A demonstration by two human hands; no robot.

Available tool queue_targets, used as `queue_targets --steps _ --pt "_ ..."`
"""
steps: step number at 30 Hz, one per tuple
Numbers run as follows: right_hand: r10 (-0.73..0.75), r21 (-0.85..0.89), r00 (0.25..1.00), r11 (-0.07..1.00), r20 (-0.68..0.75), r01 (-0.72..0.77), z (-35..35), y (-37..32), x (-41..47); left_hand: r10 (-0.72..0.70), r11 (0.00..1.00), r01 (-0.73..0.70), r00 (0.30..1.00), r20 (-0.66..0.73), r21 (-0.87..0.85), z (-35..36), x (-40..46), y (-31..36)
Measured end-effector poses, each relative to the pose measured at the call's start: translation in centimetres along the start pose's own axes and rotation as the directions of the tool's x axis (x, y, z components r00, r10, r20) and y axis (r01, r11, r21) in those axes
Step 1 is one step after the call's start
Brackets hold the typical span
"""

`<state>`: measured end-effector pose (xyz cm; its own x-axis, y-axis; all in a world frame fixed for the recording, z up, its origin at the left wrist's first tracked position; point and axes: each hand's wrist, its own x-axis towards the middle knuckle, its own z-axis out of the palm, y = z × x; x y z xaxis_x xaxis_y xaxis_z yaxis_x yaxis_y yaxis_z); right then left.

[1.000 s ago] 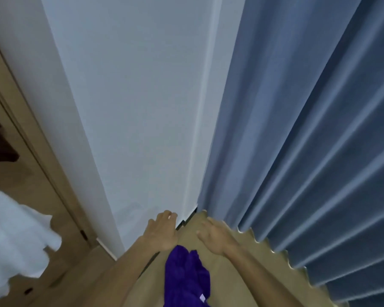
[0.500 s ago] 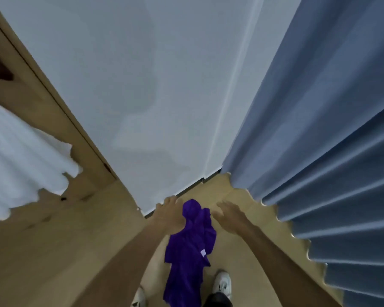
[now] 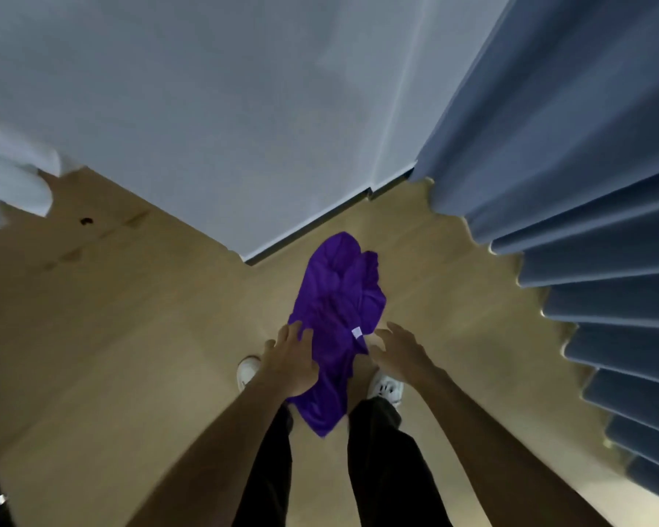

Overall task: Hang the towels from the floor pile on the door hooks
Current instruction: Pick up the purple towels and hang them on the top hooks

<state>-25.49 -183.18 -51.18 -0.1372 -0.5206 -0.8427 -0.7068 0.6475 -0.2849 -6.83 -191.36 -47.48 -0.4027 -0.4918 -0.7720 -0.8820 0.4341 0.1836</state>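
While both hands (image 3: 293, 359) (image 3: 398, 348) reach spread, perhaps touching the towel (image 3: 335, 306), wood floor (image 3: 130, 336) fills the lower frame, curtain (image 3: 586, 184) at right.

Towel (image 3: 335, 313) on floor (image 3: 130, 336) between both hands, curtain (image 3: 586, 184) right

Dim, flat indoor light with a cool cast. Shadows are soft and faint. Wide-angle distortion bends the blue curtain (image 3: 571, 207) and wall (image 3: 244, 108); everything looks slightly soft.

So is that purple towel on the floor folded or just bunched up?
Bunched up. The purple towel lies in loose, uneven creases on the wooden floor, with no straight folded edges.
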Motion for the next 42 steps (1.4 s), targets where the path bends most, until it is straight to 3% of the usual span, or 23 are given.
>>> queue_targets --steps 13,17,20,25,27,30,33,36,40,42 --pt "0.035 0.076 0.999 0.996 0.009 -0.035 15.3 6.2 28.8 0.07 0.997 -0.071 0.996 0.061 0.007 18.3 23.6 -5.2" --pt "0.054 -0.072 0.998 0.996 0.033 -0.052 18.6 7.2 36.1 0.079 0.996 -0.076 0.995 0.053 -0.056 23.7 27.1 -7.0" --pt "0.044 -0.142 0.999 0.989 -0.028 -0.048 19.7 6.8 36.9 0.045 0.997 -0.039 0.994 0.1 -0.062 25.5 26.5 -8.5" --pt "-0.136 -0.071 0.982 0.989 -0.134 0.128 16.8 4.6 29.0 -0.008 0.997 0.018 0.991 0.137 -0.069 22.5 20.3 -8.3" --pt "-0.166 0.031 0.973 0.984 -0.161 0.173 14.7 2.9 23.7 0.016 0.997 -0.007 0.993 0.115 -0.076 19.3 17.1 -7.3" --pt "-0.232 0.159 0.948 0.95 -0.219 0.269 10.7 -0.6 15.0 0.06 0.994 -0.056 0.997 0.044 -0.094 12.8 12.2 -5.3" --pt "-0.341 0.182 0.896 0.898 -0.283 0.4 5.9 -4.7 6.3 0.127 0.987 -0.133 0.99 -0.062 -0.088 5.2 7.1 -3.6" --pt "-0.36 0.285 0.865 0.839 -0.35 0.464 0.2 -9.6 -2.1 0.206 0.968 -0.224 0.967 -0.147 -0.113 -2.2 1.9 -2.4" --pt "-0.364 0.222 0.775 0.817 -0.517 0.532 -6.6 -15.5 -12.3 0.21 0.97 -0.225 0.966 -0.15 -0.094 -10.9 -5.3 -0.8" --pt "-0.382 0.149 0.721 0.819 -0.579 0.554 -9.7 -17.7 -16.5 0.166 0.966 -0.186 0.979 -0.122 -0.18 -14.4 -8.1 -0.2"
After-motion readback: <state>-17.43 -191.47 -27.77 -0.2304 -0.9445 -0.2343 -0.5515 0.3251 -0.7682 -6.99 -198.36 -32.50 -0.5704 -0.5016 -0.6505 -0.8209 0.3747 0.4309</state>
